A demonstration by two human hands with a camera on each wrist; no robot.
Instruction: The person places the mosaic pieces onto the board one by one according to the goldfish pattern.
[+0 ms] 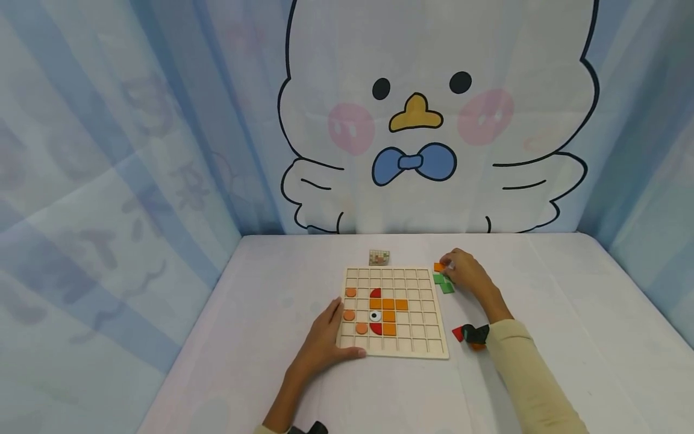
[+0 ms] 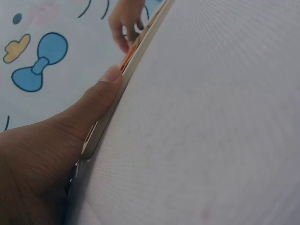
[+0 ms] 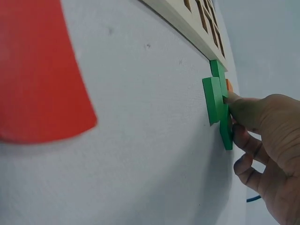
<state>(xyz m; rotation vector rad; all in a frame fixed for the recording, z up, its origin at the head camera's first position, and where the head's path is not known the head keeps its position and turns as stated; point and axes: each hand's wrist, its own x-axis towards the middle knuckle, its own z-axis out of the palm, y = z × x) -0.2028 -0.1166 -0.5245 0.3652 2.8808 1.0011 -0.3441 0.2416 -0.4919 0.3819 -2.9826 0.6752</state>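
Note:
A pale grid board (image 1: 423, 346) lies on the table. My left hand (image 1: 321, 337) rests at its near left corner, fingers along the left side and thumb (image 2: 105, 84) stretched along the near edge. On the board sit several orange square tiles (image 1: 388, 304), two red rounded tiles (image 1: 376, 329), an eye tile (image 1: 375, 316) and three orange round tiles (image 1: 349, 314). Beyond the board's right side, my right hand (image 1: 467, 274) pinches at an orange tile (image 1: 438, 267) with bent fingers, partly hiding it. Green tiles (image 3: 214, 99) lie right by its thumb.
A small patterned card (image 1: 379, 258) lies behind the board. Beside my right sleeve (image 1: 520, 355) are a red tile (image 1: 458, 333) and an orange piece (image 1: 478, 346), partly covered by the dark wrist camera (image 1: 477, 334). A printed curtain (image 1: 336, 205) hangs behind the table.

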